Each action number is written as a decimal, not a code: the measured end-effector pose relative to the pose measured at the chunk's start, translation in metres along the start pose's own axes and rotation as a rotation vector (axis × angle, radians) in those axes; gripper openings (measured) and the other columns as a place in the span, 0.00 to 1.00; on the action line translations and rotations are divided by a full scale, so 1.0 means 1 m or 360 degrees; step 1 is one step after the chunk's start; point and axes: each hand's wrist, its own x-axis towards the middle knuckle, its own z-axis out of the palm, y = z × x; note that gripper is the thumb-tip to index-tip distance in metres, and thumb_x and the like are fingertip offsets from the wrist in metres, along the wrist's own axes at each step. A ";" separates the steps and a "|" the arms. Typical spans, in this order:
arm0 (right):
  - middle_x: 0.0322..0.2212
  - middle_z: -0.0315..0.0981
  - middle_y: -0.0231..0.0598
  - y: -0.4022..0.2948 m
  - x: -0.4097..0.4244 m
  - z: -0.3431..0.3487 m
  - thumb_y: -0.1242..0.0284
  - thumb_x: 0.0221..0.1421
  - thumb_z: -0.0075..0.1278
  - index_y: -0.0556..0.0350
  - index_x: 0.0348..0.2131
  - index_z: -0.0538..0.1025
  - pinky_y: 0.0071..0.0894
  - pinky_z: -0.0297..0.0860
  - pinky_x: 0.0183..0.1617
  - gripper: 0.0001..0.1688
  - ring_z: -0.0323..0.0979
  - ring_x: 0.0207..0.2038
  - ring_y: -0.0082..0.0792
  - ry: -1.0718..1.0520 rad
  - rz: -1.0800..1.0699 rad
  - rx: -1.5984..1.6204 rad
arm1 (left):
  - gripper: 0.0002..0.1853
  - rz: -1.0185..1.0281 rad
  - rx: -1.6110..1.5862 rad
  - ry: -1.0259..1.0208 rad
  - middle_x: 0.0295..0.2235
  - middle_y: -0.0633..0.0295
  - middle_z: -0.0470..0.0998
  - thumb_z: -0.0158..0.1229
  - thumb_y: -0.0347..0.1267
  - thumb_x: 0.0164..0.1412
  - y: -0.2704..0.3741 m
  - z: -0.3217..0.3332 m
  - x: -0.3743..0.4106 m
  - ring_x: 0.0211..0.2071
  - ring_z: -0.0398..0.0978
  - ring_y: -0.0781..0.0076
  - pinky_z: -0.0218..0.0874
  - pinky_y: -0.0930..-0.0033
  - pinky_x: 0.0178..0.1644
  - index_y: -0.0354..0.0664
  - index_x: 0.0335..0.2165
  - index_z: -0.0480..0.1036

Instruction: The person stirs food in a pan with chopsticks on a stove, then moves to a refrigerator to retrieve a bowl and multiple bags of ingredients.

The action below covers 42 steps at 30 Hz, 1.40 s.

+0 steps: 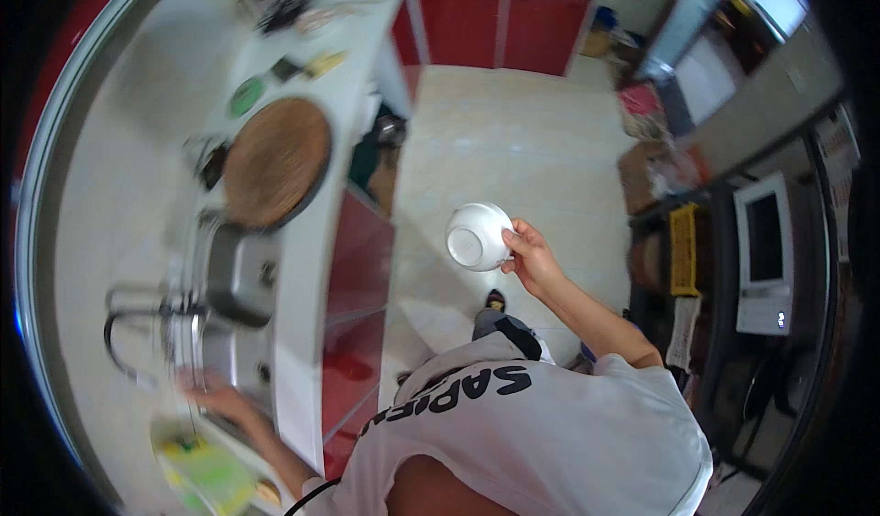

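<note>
My right hand point(529, 255) grips the rim of a white bowl point(480, 237), thumb on its outer side. The bowl is tilted, its foot ring facing the camera, and is held over the tiled floor. At the lower left, my left hand point(213, 393) reaches across the nearer basin of the double steel sink point(237, 279). It is blurred, so whether its fingers hold anything cannot be made out. A dark curved faucet point(110, 330) rises behind the sink, just beyond that hand.
A large round wooden board point(278, 162) lies on the white counter point(302, 289) past the sink, near a green round item point(247, 96). A green and yellow bag or cloth point(213, 475) is at the lower left. Shelving on the right holds a microwave point(764, 255) and a yellow basket point(684, 249).
</note>
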 end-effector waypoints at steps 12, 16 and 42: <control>0.26 0.67 0.27 -0.151 0.021 -0.306 0.66 0.54 0.48 0.49 0.32 0.67 0.13 0.63 0.17 0.08 0.65 0.24 0.17 0.1248 -0.0658 0.0400 | 0.21 -0.0925 0.0227 -0.3030 0.32 0.58 0.74 0.53 0.37 0.53 -0.021 0.494 -0.282 0.34 0.70 0.70 0.61 0.70 0.39 0.36 0.44 0.68; 0.26 0.67 0.25 -0.158 0.047 -0.377 0.65 0.53 0.48 0.50 0.33 0.70 0.16 0.65 0.20 0.10 0.65 0.25 0.17 0.1851 -0.0530 0.0434 | 0.18 -0.0814 0.0775 -0.3270 0.24 0.59 0.73 0.54 0.39 0.51 -0.017 0.633 -0.280 0.26 0.70 0.72 0.62 0.70 0.29 0.37 0.37 0.72; 0.22 0.68 0.28 -0.604 0.320 -0.824 0.70 0.52 0.50 0.54 0.34 0.70 0.17 0.61 0.17 0.09 0.65 0.20 0.18 0.2098 -0.0848 0.0016 | 0.25 0.0752 -0.0483 -0.3631 0.43 0.51 0.69 0.55 0.34 0.50 0.738 1.403 -0.674 0.41 0.69 0.60 0.61 0.65 0.45 0.40 0.47 0.63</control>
